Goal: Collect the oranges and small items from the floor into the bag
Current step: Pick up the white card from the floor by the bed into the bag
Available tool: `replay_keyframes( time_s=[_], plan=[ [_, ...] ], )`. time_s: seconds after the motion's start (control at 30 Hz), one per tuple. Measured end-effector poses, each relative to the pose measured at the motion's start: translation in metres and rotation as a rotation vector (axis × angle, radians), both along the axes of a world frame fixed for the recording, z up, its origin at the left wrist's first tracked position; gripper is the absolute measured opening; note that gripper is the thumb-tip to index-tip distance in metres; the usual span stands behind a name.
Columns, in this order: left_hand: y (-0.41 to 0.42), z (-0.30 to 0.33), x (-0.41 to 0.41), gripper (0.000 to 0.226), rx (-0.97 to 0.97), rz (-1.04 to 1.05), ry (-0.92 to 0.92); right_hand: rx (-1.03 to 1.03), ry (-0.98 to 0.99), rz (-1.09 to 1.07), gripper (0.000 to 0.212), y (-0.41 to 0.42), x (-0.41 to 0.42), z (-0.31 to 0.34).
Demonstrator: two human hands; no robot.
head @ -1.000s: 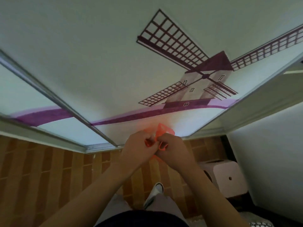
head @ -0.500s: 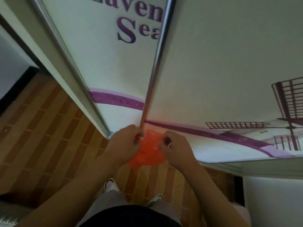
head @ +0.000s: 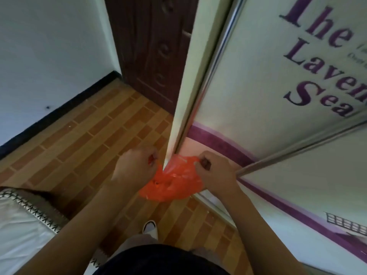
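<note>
An orange plastic bag (head: 174, 183) hangs in front of me at waist height, stretched between both hands. My left hand (head: 135, 167) grips its left handle, my right hand (head: 214, 171) grips its right handle, and the two are pulled apart so the mouth gapes. What the bag holds cannot be made out through the plastic. No oranges or small items show on the floor in this view.
A white sliding wardrobe (head: 278, 96) with purple lettering stands right in front, a dark wooden door (head: 151, 46) behind it to the left. Brick-patterned floor (head: 79, 145) stretches left to a white wall. A bed edge (head: 23, 225) is at lower left; my shoe (head: 150, 227) shows below.
My view has swung left along the wardrobe, from the windmill picture to the lettering and the door. The hands have drawn apart and the bag has spread open between them.
</note>
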State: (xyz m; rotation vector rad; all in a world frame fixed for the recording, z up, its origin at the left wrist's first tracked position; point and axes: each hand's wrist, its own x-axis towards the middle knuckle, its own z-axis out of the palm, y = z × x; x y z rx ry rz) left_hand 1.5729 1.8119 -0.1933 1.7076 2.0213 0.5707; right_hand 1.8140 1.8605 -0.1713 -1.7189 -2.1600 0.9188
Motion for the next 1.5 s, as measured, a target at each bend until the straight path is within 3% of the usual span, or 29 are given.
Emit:
replay_keyframes(
  time_s=[0.3, 0.67, 1.1, 1.5],
  plan=[
    [-0.040, 0.005, -0.107, 0.016, 0.088, 0.332, -0.048, 0.049, 0.096, 0.302, 0.017, 0.031, -0.120, 0.013],
    [-0.083, 0.019, -0.188, 0.017, 0.187, 0.733, 0.005, 0.215, 0.026, 0.673, 0.008, 0.081, -0.245, 0.022],
    [-0.112, 0.031, -0.279, 0.020, 0.167, 1.087, 0.118, 0.196, 0.091, 0.727, 0.005, 0.133, -0.390, 0.021],
    [-0.105, -0.007, -0.439, 0.025, 0.180, 1.104, -0.040, 0.113, 0.062, 0.727, 0.008, 0.141, -0.556, 0.012]
  ],
)
